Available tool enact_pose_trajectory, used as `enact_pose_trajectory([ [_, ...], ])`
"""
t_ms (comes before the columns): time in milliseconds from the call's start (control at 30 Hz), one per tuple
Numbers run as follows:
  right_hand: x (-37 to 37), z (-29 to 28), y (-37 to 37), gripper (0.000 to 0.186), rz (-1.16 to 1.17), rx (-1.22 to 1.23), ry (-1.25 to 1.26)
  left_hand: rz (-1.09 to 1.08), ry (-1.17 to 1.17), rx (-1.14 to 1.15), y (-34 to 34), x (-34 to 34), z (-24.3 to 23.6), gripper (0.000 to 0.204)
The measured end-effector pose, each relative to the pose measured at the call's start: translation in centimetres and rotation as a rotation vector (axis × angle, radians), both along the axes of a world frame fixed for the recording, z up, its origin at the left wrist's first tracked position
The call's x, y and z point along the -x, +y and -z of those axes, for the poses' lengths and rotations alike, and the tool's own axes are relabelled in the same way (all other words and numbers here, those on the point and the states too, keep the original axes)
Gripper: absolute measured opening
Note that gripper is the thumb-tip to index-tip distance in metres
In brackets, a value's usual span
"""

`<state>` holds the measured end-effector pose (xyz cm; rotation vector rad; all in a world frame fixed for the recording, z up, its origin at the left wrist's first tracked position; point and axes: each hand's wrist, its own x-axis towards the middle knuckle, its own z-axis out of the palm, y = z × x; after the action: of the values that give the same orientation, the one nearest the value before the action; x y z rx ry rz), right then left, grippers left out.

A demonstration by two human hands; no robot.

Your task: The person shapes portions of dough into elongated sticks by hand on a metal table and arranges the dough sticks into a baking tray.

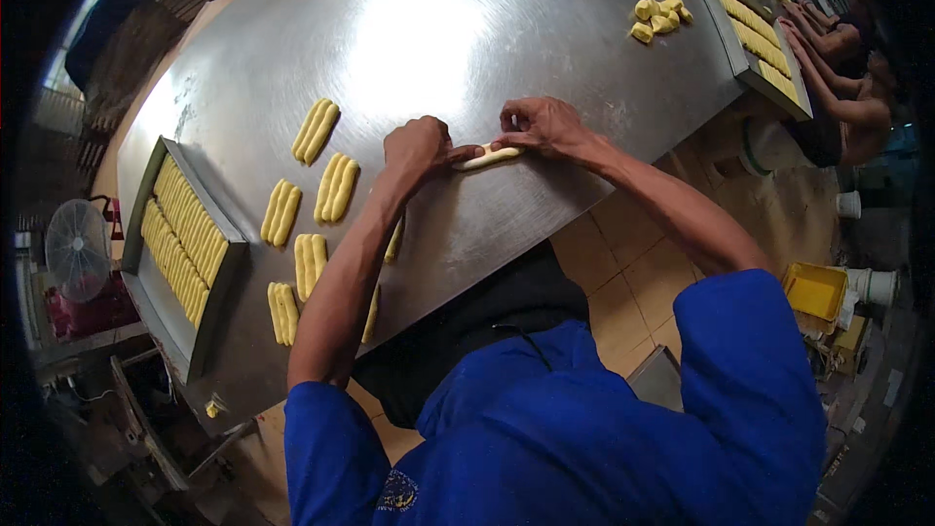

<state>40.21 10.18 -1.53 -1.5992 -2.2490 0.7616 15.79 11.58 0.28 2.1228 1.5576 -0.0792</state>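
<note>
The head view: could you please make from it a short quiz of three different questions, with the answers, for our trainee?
1. True or false: the left hand and the right hand both touch one dough strip.
2. Where do the yellow lumps lie? A) on the floor; B) on the table; C) in a bucket.
3. Fill in the colour: the person's sleeves are ____.

Key: 1 true; 2 B; 3 blue.
</note>
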Motion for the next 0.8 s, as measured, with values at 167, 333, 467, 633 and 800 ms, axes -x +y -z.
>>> enact_pose_trajectory([
  [167, -0.5, 0.2, -0.6, 0.050, 0.028, -0.021, 0.064, -0.046, -0.115, 0.017, -0.8, 0.8, 0.6, 0.069],
  [333, 0.3, 0.4, -0.5, 0.037, -0.010, -0.197, 0.037, -0.051, -0.053, -0.078, 0.0, 0.5, 1.9, 0.070],
  [467, 0.3, -0.3, -0.5, 0.035, 0.030, -0.016, -0.006, -0.043, 0.007, -0.107, 0.0, 0.0, 1.2, 0.071],
  [633, 0.1, 0.1, 0.0, 0.052, 0.036, 0.046, -0.032, -0.049, -0.063, -0.161, 0.3, 0.2, 1.4, 0.076],
  [800, 0.5, -0.3, -0.3, 0.050, 0.066, 0.016, -0.059, -0.076, -0.057, -0.088, 0.0, 0.3, 0.9, 0.075],
])
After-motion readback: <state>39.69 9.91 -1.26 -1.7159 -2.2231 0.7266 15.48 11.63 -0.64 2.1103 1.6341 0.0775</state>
